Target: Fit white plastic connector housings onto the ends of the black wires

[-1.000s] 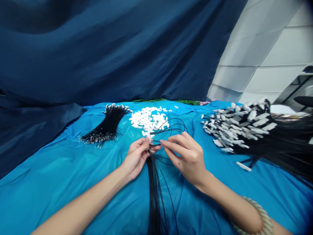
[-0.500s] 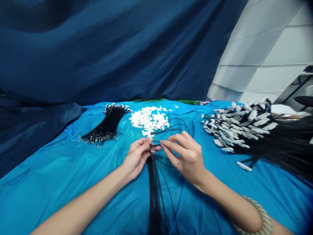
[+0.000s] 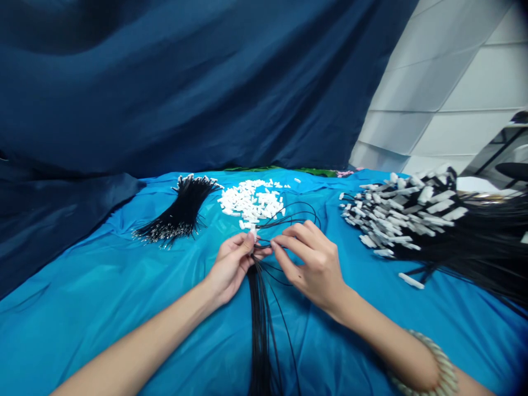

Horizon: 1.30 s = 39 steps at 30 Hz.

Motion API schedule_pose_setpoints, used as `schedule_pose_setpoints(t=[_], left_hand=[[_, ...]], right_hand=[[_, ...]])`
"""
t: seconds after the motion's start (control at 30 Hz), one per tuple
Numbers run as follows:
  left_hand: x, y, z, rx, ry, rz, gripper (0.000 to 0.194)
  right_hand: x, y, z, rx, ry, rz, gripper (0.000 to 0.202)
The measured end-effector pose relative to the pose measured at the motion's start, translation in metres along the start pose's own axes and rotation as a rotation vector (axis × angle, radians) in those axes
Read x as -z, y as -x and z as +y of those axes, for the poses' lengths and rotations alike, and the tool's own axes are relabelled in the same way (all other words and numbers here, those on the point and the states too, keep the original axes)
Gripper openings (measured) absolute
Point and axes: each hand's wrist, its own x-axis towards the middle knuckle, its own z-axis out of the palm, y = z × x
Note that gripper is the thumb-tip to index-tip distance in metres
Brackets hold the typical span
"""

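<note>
A small white connector (image 3: 253, 231) is pinched between the thumb and fingers of my left hand (image 3: 233, 267). Black wires (image 3: 259, 324) hang from it down toward the front edge, and some loop out to the right. My right hand (image 3: 311, 264), just to the right, has thumb and forefinger pinched on a thin black wire close to my left fingertips. Beyond both hands lies a pile of white connectors (image 3: 251, 201). The exact wire end between my right fingertips is too small to make out.
A bundle of short black wires (image 3: 183, 209) with metal tips lies at the left. At the right is a large heap of black wires with white connectors (image 3: 400, 214). Blue cloth (image 3: 165, 308) covers the table; a dark blue curtain (image 3: 185, 88) hangs behind.
The looped wires have shifted slightly to the right. Both hands keep nearly the same place and grip.
</note>
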Motion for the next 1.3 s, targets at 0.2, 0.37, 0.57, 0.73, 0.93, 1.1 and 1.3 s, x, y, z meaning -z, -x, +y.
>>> schedule_pose_setpoints(t=[0.2,0.37,0.57,0.73,0.93,1.1,1.3], left_hand=[[-0.001,0.002,0.0,-0.007,-0.012,-0.015,0.015],[-0.003,0.003,0.0,-0.003,0.012,-0.019,0.015],[-0.002,0.003,0.0,0.007,0.025,-0.021,0.013],[-0.002,0.001,-0.001,0.02,0.059,-0.026,0.011],[-0.001,-0.002,0.002,0.008,0.059,-0.007,0.013],[0.001,-0.003,0.007,0.025,0.064,0.041,0.016],[0.001,-0.003,0.009,0.048,0.084,0.045,0.017]], right_hand=[[0.0,-0.001,-0.001,0.035,0.047,-0.037,0.013],[0.0,-0.001,-0.002,0.09,0.095,-0.054,0.015],[-0.001,0.001,-0.002,0.13,0.092,-0.077,0.017],[-0.001,-0.001,-0.002,0.146,0.101,-0.092,0.017],[0.006,-0.004,0.004,0.205,0.054,-0.03,0.023],[0.012,-0.003,0.009,0.378,0.026,-0.117,0.014],[0.009,0.0,0.014,0.438,0.114,-0.104,0.008]])
